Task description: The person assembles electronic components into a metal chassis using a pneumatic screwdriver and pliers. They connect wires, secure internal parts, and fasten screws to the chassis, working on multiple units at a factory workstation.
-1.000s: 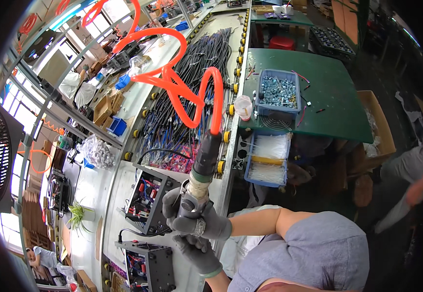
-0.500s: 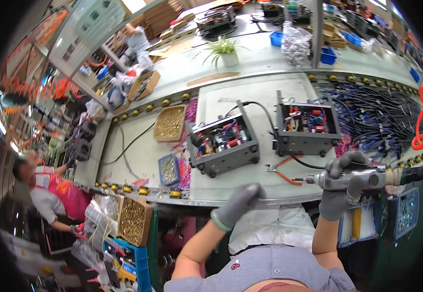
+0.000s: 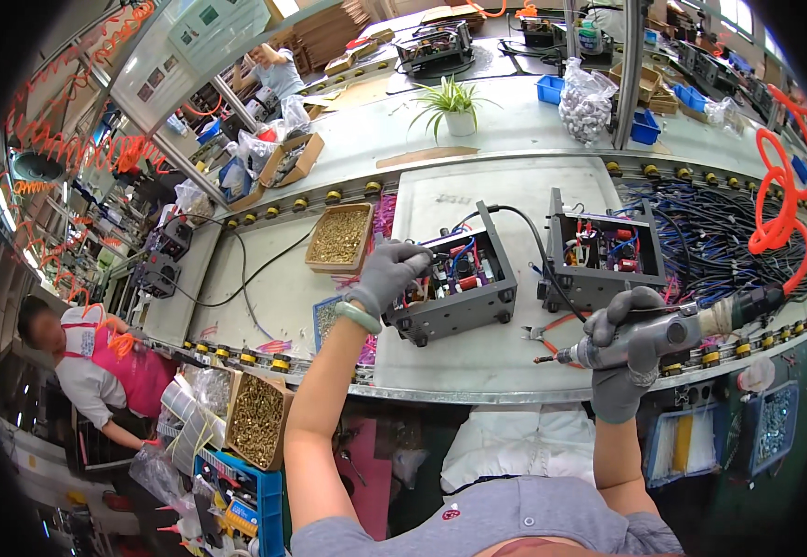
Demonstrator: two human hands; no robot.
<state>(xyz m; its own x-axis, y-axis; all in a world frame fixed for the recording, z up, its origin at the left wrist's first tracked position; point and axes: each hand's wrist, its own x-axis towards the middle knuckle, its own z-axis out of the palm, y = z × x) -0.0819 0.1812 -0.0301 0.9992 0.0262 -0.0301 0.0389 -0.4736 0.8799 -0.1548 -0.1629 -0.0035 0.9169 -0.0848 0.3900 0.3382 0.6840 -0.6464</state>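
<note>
Here, a dark metal case (image 3: 459, 302), open on top with red, blue and black parts inside, sits on a pale work surface (image 3: 459, 367) and serves as the landmark. The person's left hand (image 3: 387, 276), in a grey glove, reaches to the case's left end with fingers bent together; whether they pinch anything is hidden. The right hand (image 3: 624, 348), also gloved, is wrapped around a silver power driver (image 3: 640, 339) to the right of the case and nearer the wearer, its tip pointing toward the case's side. An orange coiled hose (image 3: 774, 218) runs from the driver's far end. Between case and driver lie orange-handled pliers (image 3: 535, 332). Just right of the case stands a second open case (image 3: 603, 278); beyond that, a heap of dark cables (image 3: 747, 232). Left of the landmark case are a tray of brass-coloured pieces (image 3: 339, 234) and, nearer the wearer, a blue tray (image 3: 318, 325), partly covered by the left wrist.
</note>
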